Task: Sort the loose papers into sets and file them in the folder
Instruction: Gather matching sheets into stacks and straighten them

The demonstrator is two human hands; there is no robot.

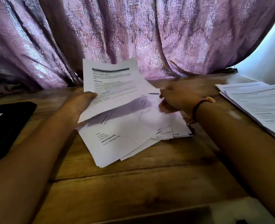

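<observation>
One sheet (114, 88) held above pile (125, 139) by left hand (80, 102).
The printed sheet was pinched at its left edge, thumb on top and fingers underneath, and held tilted over the loose pile on the wooden table (133, 183). The right hand (174, 99) was blurred over the pile's far right part; its finger state could not be told. A black folder (7, 123) was laid at the left, a separate stack (259, 104) at the right edge.

The right hand (172, 99), center right, is motion-blurred (its finger pose unclear). The held sheet (115, 88) hides fingers of the left hand (78, 104). The black folder (8, 126) runs off the left edge.
</observation>
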